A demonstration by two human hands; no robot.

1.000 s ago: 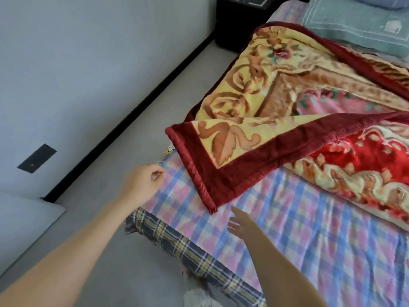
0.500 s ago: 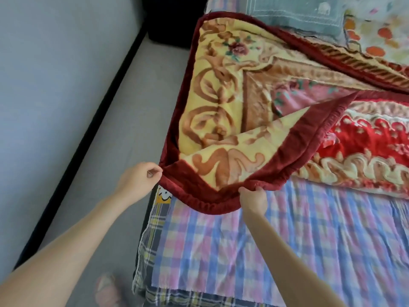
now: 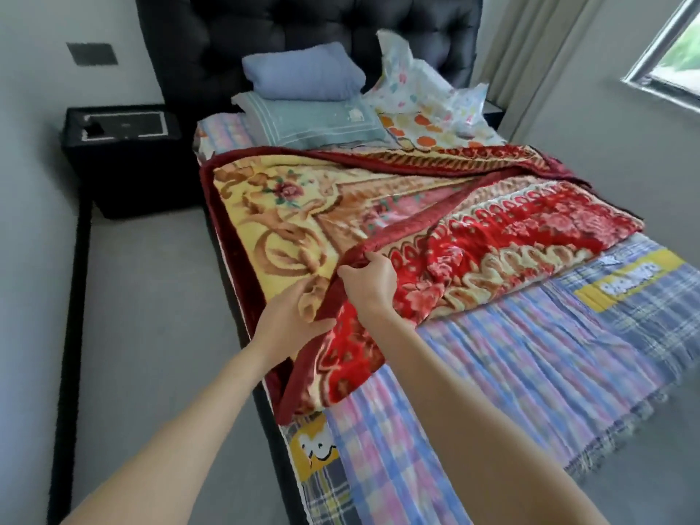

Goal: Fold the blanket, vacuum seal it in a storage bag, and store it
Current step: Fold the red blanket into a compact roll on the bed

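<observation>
A plaid sheet (image 3: 530, 354) fills the lower right and centre of the frame, with grey floor (image 3: 151, 335) down the left. The blanket (image 3: 416, 221) lies across the middle of the frame on the sheet. Its yellow side faces up at centre left. Its red flowered side is turned over and rumpled at centre right, and a corner hangs toward the lower centre.

A dark tufted headboard (image 3: 303, 24) stands at the top, with a black nightstand (image 3: 125, 153) at upper left. A curtain (image 3: 530, 51) and a window (image 3: 678, 51) are at upper right. Below the headboard a blue pillow (image 3: 303, 75) sits on a teal pillow (image 3: 314, 125). Just right of them is a crinkled printed bag (image 3: 428, 100), though it may be a cover.

Both hands meet at the blanket's maroon hem, left of centre. The left hand (image 3: 291, 316) grips the fold, its thumb lying over the hem and its fingers tucked behind the yellow side. The right hand (image 3: 369, 286), just above and to the right, has its fingers curled over the hem and holds it. Both bare forearms reach in from the bottom edge.
</observation>
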